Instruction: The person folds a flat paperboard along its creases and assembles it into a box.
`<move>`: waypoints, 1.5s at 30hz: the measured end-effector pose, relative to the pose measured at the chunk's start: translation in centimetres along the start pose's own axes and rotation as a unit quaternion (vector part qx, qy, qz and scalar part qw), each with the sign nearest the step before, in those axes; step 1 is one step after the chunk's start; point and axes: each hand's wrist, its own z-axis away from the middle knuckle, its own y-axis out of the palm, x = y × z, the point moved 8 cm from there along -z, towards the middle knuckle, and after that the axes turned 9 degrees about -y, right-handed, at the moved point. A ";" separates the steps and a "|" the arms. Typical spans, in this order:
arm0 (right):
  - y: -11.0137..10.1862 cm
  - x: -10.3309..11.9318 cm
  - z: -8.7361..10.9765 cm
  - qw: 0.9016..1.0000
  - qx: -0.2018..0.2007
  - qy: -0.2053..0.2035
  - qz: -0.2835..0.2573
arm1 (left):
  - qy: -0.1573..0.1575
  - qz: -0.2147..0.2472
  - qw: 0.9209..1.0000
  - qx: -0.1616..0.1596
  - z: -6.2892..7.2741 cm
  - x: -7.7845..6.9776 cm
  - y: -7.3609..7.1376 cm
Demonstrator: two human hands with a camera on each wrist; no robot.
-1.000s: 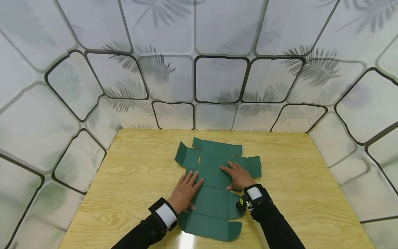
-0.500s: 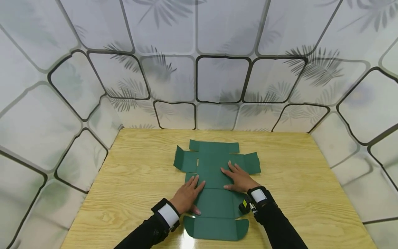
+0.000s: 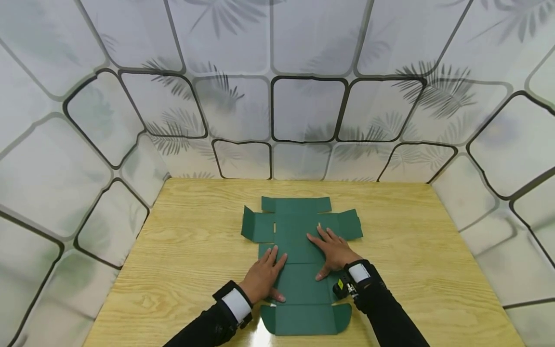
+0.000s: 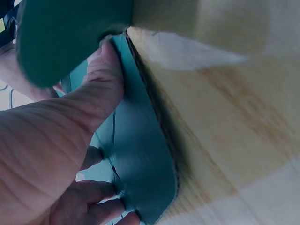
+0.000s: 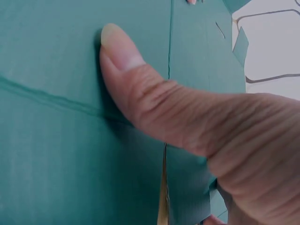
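Observation:
A green cardboard box blank [image 3: 299, 284], unfolded with creases, slots and side flaps, lies on the wooden table in the head view. My left hand [image 3: 261, 277] rests on its left edge, fingers spread and pointing away from me. Over on the right part of the panel lies my right hand [image 3: 335, 251], its fingers also spread. In the left wrist view the left thumb touches the green cardboard [image 4: 140, 136] near a notch beside a rounded flap. The right thumb rests close to a crease in the cardboard [image 5: 56, 150] in the right wrist view. The outer side flaps tilt up slightly.
The wooden table [image 3: 195, 231] extends around the cardboard on all sides. Behind and beside it hangs a pale curtain [image 3: 303, 111] with dark outlines and leaf prints. A small camera [image 3: 340, 287] sits on the right wrist, over the cardboard's right edge.
The cardboard has turned slightly and now lies straighter, its near end shifted right and its far end left. Both hands have stayed on it, and the right thumb has moved toward me.

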 end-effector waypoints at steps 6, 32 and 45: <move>-0.2 0.0 -0.4 1.000 0.001 -0.003 0.007 | -0.006 -0.009 1.000 -0.010 -0.1 0.0 -0.2; -1.2 -1.2 -2.1 0.998 -0.023 0.025 -0.050 | -0.030 0.036 0.997 0.068 -1.8 2.2 0.4; -3.2 -2.5 -3.9 0.989 -0.090 0.117 -0.020 | -0.032 0.009 0.997 0.077 -2.0 1.9 1.0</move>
